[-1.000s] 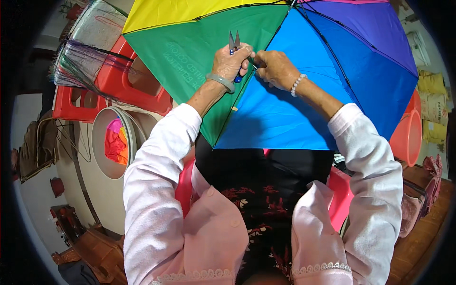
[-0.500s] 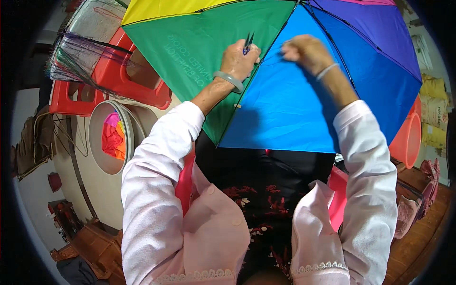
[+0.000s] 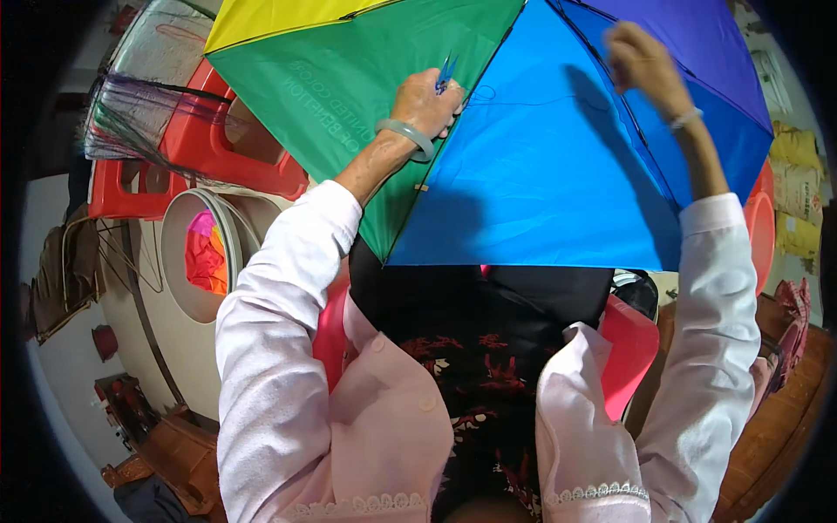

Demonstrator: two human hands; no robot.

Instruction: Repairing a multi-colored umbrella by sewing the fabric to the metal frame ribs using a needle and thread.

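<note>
- Gripping is confirmed at the left hand (image 3: 427, 100): fingers curled closed around small blue snips (image 3: 445, 78), blades pointing up and away from the wearer.
- Left hand position: on the green panel (image 3: 305, 113), fingertips at the seam where it meets the blue panel (image 3: 532, 183).
- Right hand (image 3: 645, 65): raised at the upper right, in front of the blue and purple panels, its shadow falling across the blue panel. Fingers appear curled inward, but the hand is blurred; whether it is clamped on anything cannot be told.
- Umbrella: spread open in front of the wearer, ribbed side up, near edge just over the lap. A yellow panel (image 3: 279, 22) occupies the upper left, a purple panel (image 3: 706, 44) the upper right.
- Thread (image 3: 558, 97): thin and dark, looped beside the left hand and trailing right across the blue panel; its right end cannot be traced.
- Small pale tab (image 3: 422, 187): on the green-blue seam, below the left hand.
- Left surroundings: red stool (image 3: 196, 144) bearing a pale block (image 3: 157, 61) draped with dark strands; below, a grey bucket (image 3: 174, 279) containing pink, red and orange cloth (image 3: 205, 257).
- Right surroundings: red tub (image 3: 760, 240), partly behind the umbrella; yellow packages (image 3: 795, 235) beyond.
</note>
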